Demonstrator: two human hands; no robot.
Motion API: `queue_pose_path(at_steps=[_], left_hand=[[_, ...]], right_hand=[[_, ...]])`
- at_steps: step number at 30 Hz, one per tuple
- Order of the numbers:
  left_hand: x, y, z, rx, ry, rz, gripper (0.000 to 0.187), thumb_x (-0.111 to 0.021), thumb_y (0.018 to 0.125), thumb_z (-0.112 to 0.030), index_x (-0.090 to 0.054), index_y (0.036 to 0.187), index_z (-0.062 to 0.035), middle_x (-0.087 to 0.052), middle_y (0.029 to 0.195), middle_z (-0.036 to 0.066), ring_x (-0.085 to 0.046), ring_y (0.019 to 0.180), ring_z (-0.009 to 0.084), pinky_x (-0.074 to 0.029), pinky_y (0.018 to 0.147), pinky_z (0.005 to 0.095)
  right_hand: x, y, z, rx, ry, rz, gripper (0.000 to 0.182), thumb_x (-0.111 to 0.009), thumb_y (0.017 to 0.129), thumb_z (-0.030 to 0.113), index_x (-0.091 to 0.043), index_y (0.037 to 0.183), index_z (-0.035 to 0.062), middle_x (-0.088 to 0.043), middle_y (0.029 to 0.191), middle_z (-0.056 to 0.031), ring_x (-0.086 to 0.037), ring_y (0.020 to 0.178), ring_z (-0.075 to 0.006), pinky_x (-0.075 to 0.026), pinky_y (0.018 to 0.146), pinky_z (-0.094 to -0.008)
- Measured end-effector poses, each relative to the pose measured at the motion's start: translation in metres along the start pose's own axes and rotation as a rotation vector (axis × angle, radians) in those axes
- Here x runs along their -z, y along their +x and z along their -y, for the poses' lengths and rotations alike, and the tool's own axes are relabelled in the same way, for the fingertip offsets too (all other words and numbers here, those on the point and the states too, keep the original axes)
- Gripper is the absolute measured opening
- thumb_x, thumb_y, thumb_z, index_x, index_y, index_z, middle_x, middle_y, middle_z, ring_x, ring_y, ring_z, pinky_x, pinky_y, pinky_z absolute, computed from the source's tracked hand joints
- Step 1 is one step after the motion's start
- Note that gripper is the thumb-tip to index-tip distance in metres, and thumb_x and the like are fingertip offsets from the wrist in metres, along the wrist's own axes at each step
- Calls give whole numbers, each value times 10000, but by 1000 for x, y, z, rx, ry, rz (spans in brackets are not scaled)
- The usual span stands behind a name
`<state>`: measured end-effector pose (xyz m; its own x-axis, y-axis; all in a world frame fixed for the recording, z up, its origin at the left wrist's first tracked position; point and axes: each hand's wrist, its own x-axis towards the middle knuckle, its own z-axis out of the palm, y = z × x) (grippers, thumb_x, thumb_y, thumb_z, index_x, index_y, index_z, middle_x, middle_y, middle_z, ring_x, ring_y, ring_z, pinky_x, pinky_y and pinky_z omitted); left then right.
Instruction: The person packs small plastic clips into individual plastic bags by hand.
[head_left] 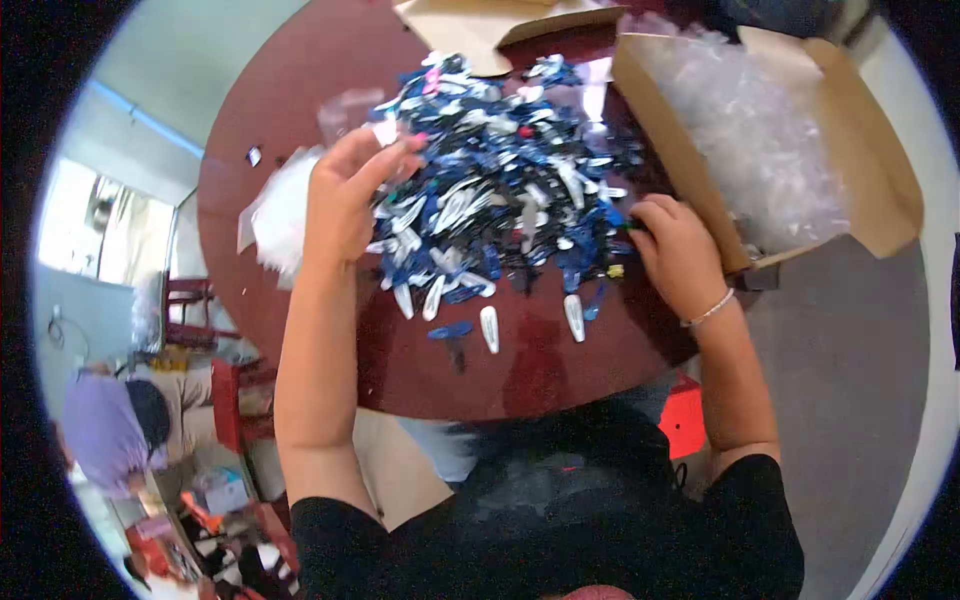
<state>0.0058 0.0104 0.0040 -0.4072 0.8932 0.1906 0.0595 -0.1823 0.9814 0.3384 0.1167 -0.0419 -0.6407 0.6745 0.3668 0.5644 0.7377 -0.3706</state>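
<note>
A large heap of snap hair clips (500,190) in blue, white and black covers the middle of the round dark red table (520,385). Over the heap's left side is my left hand (350,185), thumb and fingers drawn together. A bit of pink and something white show by these fingertips, too blurred to name. Behind that hand, a clear plastic piece (348,112) shows faintly. My right hand (678,240) rests at the heap's right edge beside the cardboard box, fingers curled; what lies under its fingertips is small and dark.
The open cardboard box (690,150) on the right holds many clear plastic bags (760,140). Another box flap (460,25) stands at the back. White sheets or bags (280,215) lie on the left. Single clips (489,329) lie near me. A person (115,420) is at lower left.
</note>
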Motion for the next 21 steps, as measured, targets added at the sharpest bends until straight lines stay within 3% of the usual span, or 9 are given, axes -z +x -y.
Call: queue_pose_path(at_steps=[3, 9, 14, 18, 21], left_hand=[[8, 2, -7, -91, 114, 11, 299, -666, 886, -216, -661, 1079, 13, -718, 1002, 98, -643, 897, 146, -478, 826, 292], [45, -18, -9, -137, -20, -48, 295, -693, 879, -155, -642, 1097, 38, -714, 970, 130, -678, 825, 168, -517, 777, 289], [36, -48, 0, -10, -189, -171, 265, -731, 850, -134, -655, 1048, 26, -708, 913, 111, -677, 803, 163, -524, 758, 263], [12, -42, 4, 76, -158, -36, 298, -746, 841, -97, -646, 1092, 28, -704, 1015, 92, -675, 896, 150, -532, 808, 269], [-14, -32, -5, 36, -148, 185, 280, -722, 839, -34, -655, 1110, -13, -704, 1042, 102, -666, 986, 171, -527, 887, 302]], right_hand=[[-9, 9, -11, 34, 130, 34, 201, -653, 802, -43, -624, 997, -2, -621, 1016, -154, -612, 922, -341, -490, 826, -400], [-8, 11, -11, 54, 153, 41, 162, -645, 844, -48, -621, 998, -5, -595, 922, -97, -586, 769, -172, -485, 702, -276], [9, 30, 16, 90, 147, -28, 175, -639, 863, -35, -627, 1034, 0, -616, 975, -68, -597, 867, -164, -483, 775, -267], [31, 53, 60, 160, 289, -69, 171, -629, 877, -43, -633, 1045, -17, -602, 1061, -70, -595, 968, -140, -502, 805, -250], [46, 73, 95, 178, 472, -80, 182, -634, 866, -68, -640, 1043, -24, -591, 1089, -59, -590, 978, -113, -516, 787, -222]])
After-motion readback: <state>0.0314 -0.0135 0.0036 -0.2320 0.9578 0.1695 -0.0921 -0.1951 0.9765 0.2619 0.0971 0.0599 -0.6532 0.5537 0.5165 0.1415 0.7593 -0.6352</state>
